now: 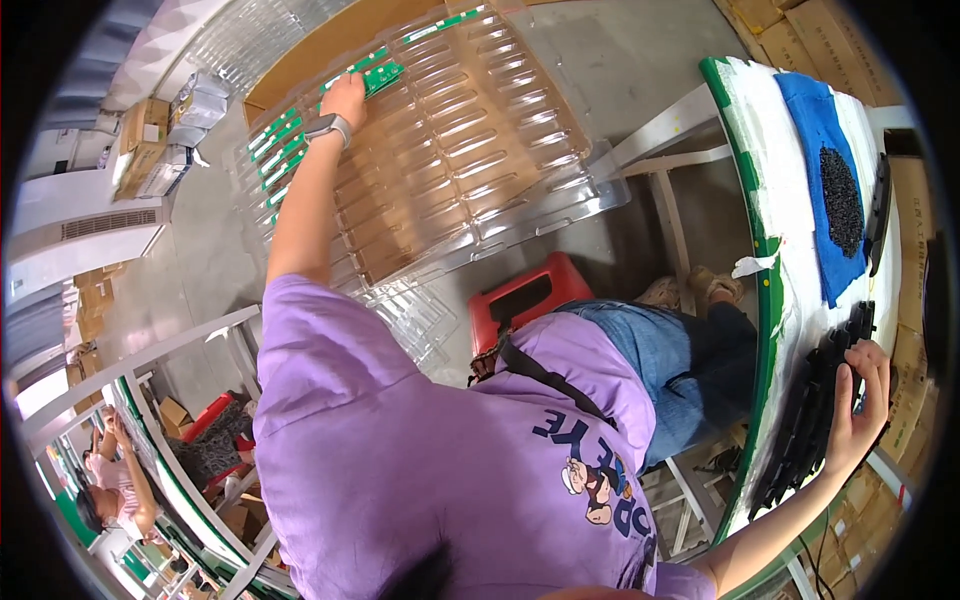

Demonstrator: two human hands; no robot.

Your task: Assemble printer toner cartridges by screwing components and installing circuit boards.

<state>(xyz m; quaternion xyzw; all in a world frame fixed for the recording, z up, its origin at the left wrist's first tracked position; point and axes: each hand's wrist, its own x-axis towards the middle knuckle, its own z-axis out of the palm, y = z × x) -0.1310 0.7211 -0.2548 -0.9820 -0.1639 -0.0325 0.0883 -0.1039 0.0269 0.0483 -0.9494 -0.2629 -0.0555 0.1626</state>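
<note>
My left hand (345,100), with a watch on its wrist, reaches out over a clear plastic tray (440,135) with rows of long slots. Its fingers are closed on a green circuit board strip (383,78) above the tray's far left part. More green strips (275,140) lie in slots along the left side. At the right, my right hand (862,395) is bent beside a row of long black plastic strips (815,410) on the white-covered bench. Its thumb and fingertips close at the edge of one black strip; the hand partly hides the grip.
A blue cloth (800,110) bearing a heap of small black pieces (840,200) lies on the green-edged bench (765,290). A red plastic stool (525,290) stands by my legs. Cardboard boxes (830,45) are stacked beyond the bench. Another person (120,480) sits at a bench, lower left.
</note>
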